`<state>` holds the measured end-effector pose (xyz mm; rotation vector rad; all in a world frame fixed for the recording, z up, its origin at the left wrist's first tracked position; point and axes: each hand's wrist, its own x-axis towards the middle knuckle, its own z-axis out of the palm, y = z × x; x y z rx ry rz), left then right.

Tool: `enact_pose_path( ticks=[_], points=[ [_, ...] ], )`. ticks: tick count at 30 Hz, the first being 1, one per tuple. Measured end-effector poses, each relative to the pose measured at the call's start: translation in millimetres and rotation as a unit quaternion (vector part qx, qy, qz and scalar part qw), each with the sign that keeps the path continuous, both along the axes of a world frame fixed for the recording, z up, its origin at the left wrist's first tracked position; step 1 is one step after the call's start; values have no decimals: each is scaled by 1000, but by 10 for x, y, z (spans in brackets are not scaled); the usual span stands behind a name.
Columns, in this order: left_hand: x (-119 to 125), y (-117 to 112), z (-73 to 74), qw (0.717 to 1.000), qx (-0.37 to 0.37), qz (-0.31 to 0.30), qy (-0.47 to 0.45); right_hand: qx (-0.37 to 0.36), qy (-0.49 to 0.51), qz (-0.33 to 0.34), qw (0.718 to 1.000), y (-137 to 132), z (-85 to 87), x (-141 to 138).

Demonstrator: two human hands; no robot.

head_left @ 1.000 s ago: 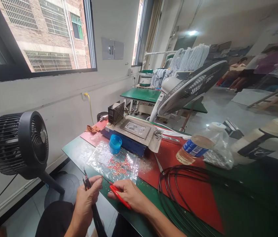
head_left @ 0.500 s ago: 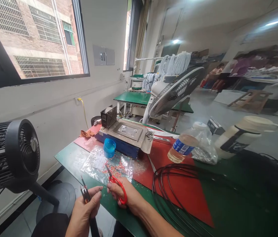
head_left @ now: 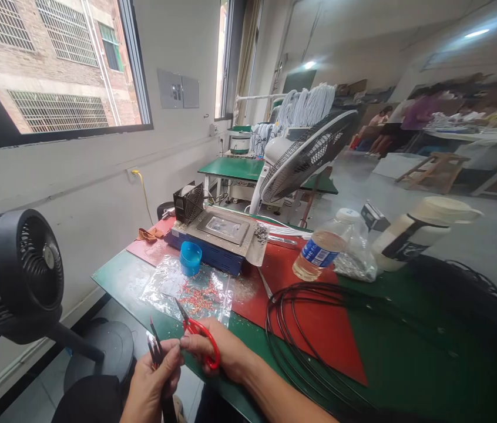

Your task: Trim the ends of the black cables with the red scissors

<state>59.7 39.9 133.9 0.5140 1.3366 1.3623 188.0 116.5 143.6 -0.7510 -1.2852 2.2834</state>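
Note:
My left hand (head_left: 155, 376) is closed around a bundle of black cables (head_left: 157, 348); their thin ends stick up above the fingers, and a thicker black length runs down below. In my right hand (head_left: 226, 346) are red-handled scissors (head_left: 211, 339), blades pointing up and to the left. The thumb and fingertips of both hands meet in front of the table edge; anything tiny between them is too small to make out. Just beyond the hands, small red and orange bits (head_left: 198, 295) lie scattered on a clear plastic bag (head_left: 154, 285).
A blue cup (head_left: 190, 258) stands before a blue hot-plate device (head_left: 213, 251) with a small fan (head_left: 189, 204). Coiled black cable (head_left: 275, 329) lies at right, below a bottle (head_left: 316, 258) and a jug (head_left: 411, 235). A black fan (head_left: 32, 264) stands left. People work far back.
My right hand with the scissors has come closer to my left, so the fingertips now meet. The cable ends in my left hand have turned slightly. The whole view has shifted a little.

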Motion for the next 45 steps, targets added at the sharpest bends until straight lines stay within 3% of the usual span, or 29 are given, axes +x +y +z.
enact_pose_path(
  ticks=[6,9,14,17,24,32,35,40,45],
  points=[
    [17,-13,-1,996,42,-79,-10,-108,-3,12,994,-28,-34,-25],
    [6,-9,-38,996,47,-74,-21,-140,-2,30,990,-30,-56,-33],
    [-20,-14,-61,999,14,-48,-23,-47,30,-6,998,-28,-67,-32],
    [-44,-28,-58,998,9,-56,-30,-30,27,5,999,-32,-56,-25],
    [-122,-40,-88,992,6,-128,-23,-47,-5,24,999,-33,-14,-10],
    [-46,-49,36,986,86,-141,-20,-157,-19,76,985,-41,-41,-56],
    [-57,-60,10,988,85,-130,-5,-123,-4,63,990,-52,-67,-57],
    [-68,-57,-60,997,55,-60,1,-34,19,29,999,-64,-73,-43],
    [-36,-48,-79,997,42,-40,45,-12,8,25,1000,-82,-37,-47]
  ],
)
